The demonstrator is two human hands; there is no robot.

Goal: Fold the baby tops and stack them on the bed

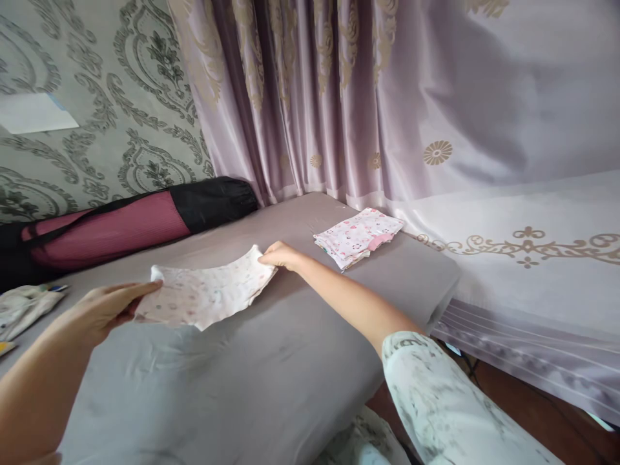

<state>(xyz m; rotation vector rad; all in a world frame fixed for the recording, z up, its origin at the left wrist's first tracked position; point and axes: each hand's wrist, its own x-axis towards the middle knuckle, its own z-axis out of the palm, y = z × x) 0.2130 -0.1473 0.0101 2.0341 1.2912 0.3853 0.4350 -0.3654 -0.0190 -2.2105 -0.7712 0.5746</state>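
A folded white cloth (208, 294) with a faint pink print hangs between my two hands, just over the grey bed sheet (232, 387). My left hand (109, 309) pinches its left corner, thumb on top and the other fingers partly hidden beneath. The right corner is gripped by my right hand (281, 256), whose arm reaches across from the right. The cloth sags a little in the middle. Beyond my right wrist lies a stack of folded pink-and-white printed cloths (359, 234), apart from both hands.
Along the wall at the back left lies a long black bag with a pink panel (121, 226). More light fabric (29, 309) sits at the left edge. Lilac curtains (310, 97) hang behind the bed's far and right sides. Cables (472, 368) show near the floor at right.
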